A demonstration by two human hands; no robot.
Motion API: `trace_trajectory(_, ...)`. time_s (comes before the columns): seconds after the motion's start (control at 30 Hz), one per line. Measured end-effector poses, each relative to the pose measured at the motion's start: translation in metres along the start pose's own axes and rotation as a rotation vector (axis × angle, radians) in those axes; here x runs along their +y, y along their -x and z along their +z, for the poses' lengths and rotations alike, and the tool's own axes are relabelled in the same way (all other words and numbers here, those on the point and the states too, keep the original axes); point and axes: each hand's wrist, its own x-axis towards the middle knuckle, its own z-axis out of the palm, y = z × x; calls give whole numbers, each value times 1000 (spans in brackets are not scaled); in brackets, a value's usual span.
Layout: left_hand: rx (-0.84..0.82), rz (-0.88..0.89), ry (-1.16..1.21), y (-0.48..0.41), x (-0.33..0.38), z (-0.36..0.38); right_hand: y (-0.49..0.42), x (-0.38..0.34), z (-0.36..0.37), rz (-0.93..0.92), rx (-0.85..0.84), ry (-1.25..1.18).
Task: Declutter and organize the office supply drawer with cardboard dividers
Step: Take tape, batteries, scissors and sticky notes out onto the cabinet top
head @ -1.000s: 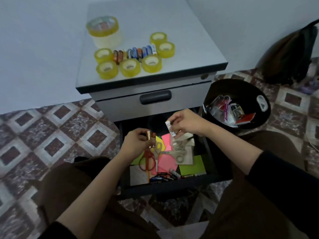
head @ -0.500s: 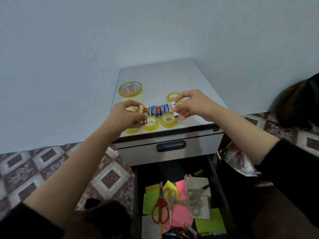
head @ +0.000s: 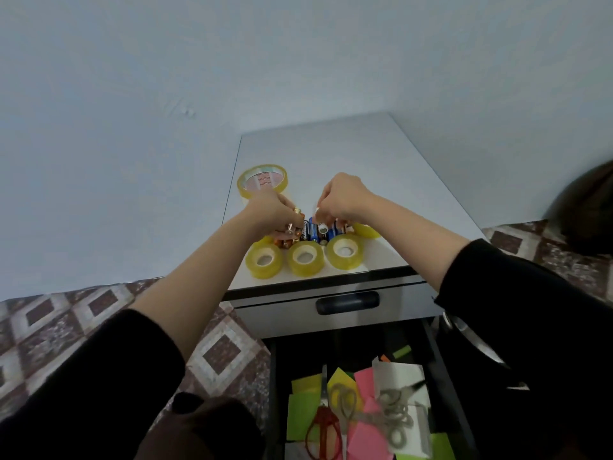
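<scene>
Both pinch batteries (head: 323, 229) — left hand (head: 272, 212); right hand (head: 345, 198).

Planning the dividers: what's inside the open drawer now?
Red-handled scissors, grey scissors, and pink, yellow, green paper notes. Anything beneath the papers is covered; the near end is off-frame.

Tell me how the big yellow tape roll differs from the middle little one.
The big yellow tape roll is wider with a large hole; the middle little yellow roll has a small white core. The big one sits behind, the little one in front. Both lie flat.
</scene>
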Motion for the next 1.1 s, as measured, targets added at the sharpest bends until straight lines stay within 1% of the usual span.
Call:
trace_trajectory(0.17,0,37,-24,-10,-1,6,-5,1,2,6,11,30)
trace_trajectory(0.37,-11,26,12,-9,-3,2,-5,3,4,-11,30,46)
trace_trajectory(0.57,29,47,-45,-4,-7,-2,-2,5,6,-33,57,66)
trace_trajectory(0.63,75,92,-62,1,-9,-2,2,6,5,-40,118,73)
trace_trajectory(0.73,154,253,-74,22,-13,0,21,8,-1,-84,195,21)
trace_trajectory(0.87,105,442,84,74,-31,17,83,20,-2,-204,103,-195)
trace_trajectory(0.93,100,514,119,99,-52,34,115,38,9,-236,36,-251)
trace_trajectory(1.0,81,516,116,119,-81,56,142,66,30,-229,-34,-260)
trace_trajectory(1.1,26,426,69,135,-131,91,169,119,71,-154,-138,-301)
